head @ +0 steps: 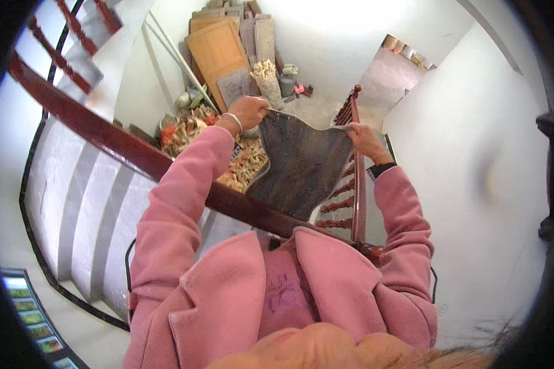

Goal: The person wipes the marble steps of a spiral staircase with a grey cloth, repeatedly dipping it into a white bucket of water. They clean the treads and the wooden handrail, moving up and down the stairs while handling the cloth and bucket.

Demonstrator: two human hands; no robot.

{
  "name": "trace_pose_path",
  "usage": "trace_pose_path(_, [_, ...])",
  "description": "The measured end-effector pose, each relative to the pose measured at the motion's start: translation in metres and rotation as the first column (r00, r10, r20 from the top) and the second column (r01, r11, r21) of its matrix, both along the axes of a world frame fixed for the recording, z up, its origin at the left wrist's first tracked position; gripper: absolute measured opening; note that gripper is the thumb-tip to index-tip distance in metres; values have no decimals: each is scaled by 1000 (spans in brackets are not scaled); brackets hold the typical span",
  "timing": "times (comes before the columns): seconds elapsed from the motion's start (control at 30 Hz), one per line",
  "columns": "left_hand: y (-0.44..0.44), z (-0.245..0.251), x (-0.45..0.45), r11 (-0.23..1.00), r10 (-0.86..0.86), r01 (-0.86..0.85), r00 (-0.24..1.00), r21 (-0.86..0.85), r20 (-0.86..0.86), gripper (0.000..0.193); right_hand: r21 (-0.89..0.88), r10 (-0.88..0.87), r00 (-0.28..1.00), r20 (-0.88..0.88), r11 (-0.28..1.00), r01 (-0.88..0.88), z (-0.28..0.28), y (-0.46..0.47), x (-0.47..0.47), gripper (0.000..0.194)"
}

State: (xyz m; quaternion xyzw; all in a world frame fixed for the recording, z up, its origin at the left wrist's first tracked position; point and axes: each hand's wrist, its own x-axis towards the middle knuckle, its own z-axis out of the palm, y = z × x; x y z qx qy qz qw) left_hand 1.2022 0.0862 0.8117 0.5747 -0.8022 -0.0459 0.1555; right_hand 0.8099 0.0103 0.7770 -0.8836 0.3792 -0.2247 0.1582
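Note:
A dark, thin mat with a pale edge hangs spread between my two hands, beyond a dark red wooden handrail. My left hand, with a bangle at the wrist, pinches its upper left corner. The upper right corner is gripped by my right hand, which has a black band at the wrist. Between the hands the top edge sags, and the lower part reaches down to the handrail. Behind the mat, a heap of pale, cob-like pieces on the floor below is partly hidden.
White stairs run down the left side. A second railing with turned balusters extends away near my right hand. Below, wooden panels lean on the wall beside a filled sack, a grey bucket and pink footwear.

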Motion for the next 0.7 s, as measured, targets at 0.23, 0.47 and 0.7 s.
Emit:
trace_pose_path(0.23, [21,85,-17,958,-282,267,941,-100,-188,17,314,-224,890,397,944,97,71,22,23,21])
trace_pose_path(0.47, [29,76,7,987,-160,158,985,-27,-71,17,219,133,962,239,957,-187,55,-12,31,24])
trace_pose_path(0.7, [15,79,9,916,-208,188,978,355,19,15,317,336,918,-210,912,-261,83,-46,60,31])
